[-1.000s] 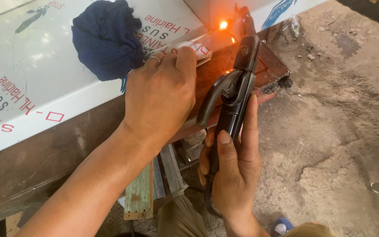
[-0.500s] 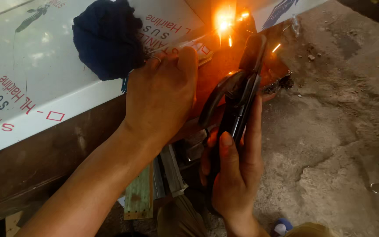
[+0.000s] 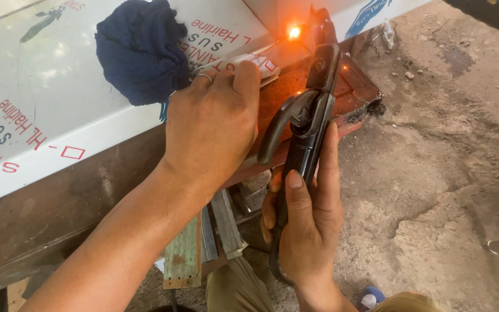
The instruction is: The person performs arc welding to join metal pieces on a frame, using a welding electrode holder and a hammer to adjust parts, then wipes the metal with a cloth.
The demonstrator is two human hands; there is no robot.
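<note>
Welding electrode holder (image 3: 310, 110), black and clamp-shaped, sits centre frame, pointing far and slightly right, its tip at a bright orange glow (image 3: 294, 32) on the far edge of the work. Right hand (image 3: 304, 222) wraps the holder's lower handle, fingers closed tight around it, thumb laid up along the near side, index finger stretched along the right side. Left hand (image 3: 212, 124) lies palm down to the left of the holder, fingers curled over the edge of a white film-covered metal sheet (image 3: 41, 115), pressing on it; a ring shows on one finger. Cannot tell whether anything is held under that palm. Dark blue rag (image 3: 140, 52) is bunched on the sheet, just beyond the left hand, touching or nearly touching the fingertips. Rusty reddish metal plate (image 3: 353, 86) lies under the holder's head, right of the sheet, lit orange near the glow. Below the sheet, a brown rusted surface (image 3: 59, 202) runs left. Scrap strips of wood and metal (image 3: 203, 248) lie near, between the two forearms. Cracked concrete floor (image 3: 446, 162) fills the right side.
</note>
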